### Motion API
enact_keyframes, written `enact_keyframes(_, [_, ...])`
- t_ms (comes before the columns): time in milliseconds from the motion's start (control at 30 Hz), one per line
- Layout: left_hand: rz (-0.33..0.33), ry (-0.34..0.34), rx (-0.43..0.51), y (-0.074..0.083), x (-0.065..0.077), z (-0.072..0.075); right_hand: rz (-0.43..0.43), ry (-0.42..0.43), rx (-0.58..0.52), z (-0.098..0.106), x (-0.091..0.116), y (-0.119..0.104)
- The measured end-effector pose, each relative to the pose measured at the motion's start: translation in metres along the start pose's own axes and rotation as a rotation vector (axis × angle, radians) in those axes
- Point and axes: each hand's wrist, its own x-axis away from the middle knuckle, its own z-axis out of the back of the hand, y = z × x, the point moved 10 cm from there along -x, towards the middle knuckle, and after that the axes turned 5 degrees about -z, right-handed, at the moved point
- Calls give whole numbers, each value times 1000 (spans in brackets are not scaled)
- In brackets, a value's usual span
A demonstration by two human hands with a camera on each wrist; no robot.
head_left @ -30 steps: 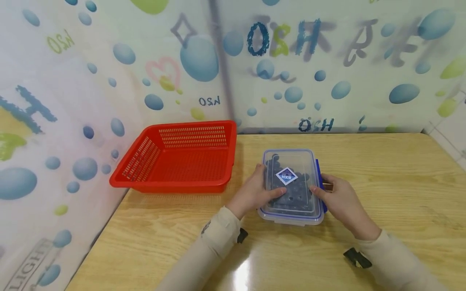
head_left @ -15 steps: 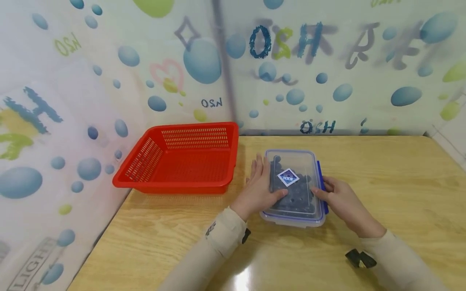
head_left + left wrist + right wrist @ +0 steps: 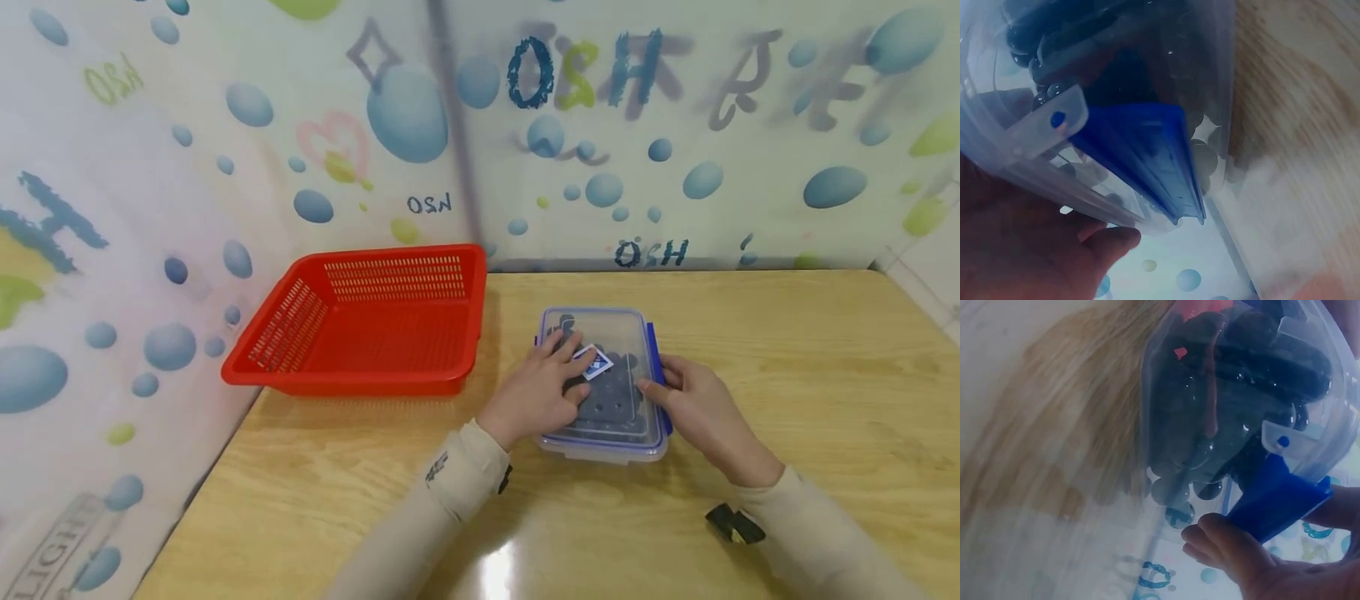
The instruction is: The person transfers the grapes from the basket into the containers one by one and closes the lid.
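Observation:
A clear plastic food storage box [image 3: 607,421] with a blue-rimmed lid lies on the table, dark round berries [image 3: 615,400] showing through it. My left hand [image 3: 536,396] rests spread on the lid's left part, its fingertips partly covering the diamond label [image 3: 596,364]. In the left wrist view, a blue latch [image 3: 1141,147] stands out from the box's side, above my thumb. On the other side, my right hand [image 3: 697,412] holds the box's edge, thumb on the lid and fingers curled at the blue right latch [image 3: 1282,500]. Those fingertips are hidden in the head view.
To the left stands a red plastic basket [image 3: 360,383] with slotted walls, no contents visible. Both are on a wood-grain table [image 3: 787,350]. A patterned curtain-like wall [image 3: 525,167] closes off the back and left side.
My left hand has let go of the box's left edge, lifted beside it, then moved right onto the lid with fingers spread. My right hand stays at the right latch.

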Motion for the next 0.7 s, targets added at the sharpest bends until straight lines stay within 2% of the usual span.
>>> enact_keyframes(167, [-15, -2, 10, 0, 1, 0, 62, 44, 125, 1, 2, -10])
enact_keyframes(233, [-19, 6, 62, -2, 1, -2, 62, 43, 153, 1, 2, -10])
enact_keyframes(300, [8, 28, 157, -6, 2, -3, 56, 39, 173, 2, 2, -8])
enact_keyframes(367, [77, 64, 283, -15, 3, -4, 46, 36, 181, 2, 2, -7])
enact_keyframes(500, [303, 135, 561, -41, 9, -10, 39, 28, 177, 2, 3, -7])
enact_keyframes(567, [391, 153, 659, -51, 12, -13, 39, 24, 179, 2, 3, -7])
enact_keyframes(633, [439, 155, 725, -56, 14, -15, 42, 22, 184, 2, 3, -8])
enact_keyframes(700, [448, 157, 740, -57, 15, -14, 46, 23, 191, 3, 4, -9])
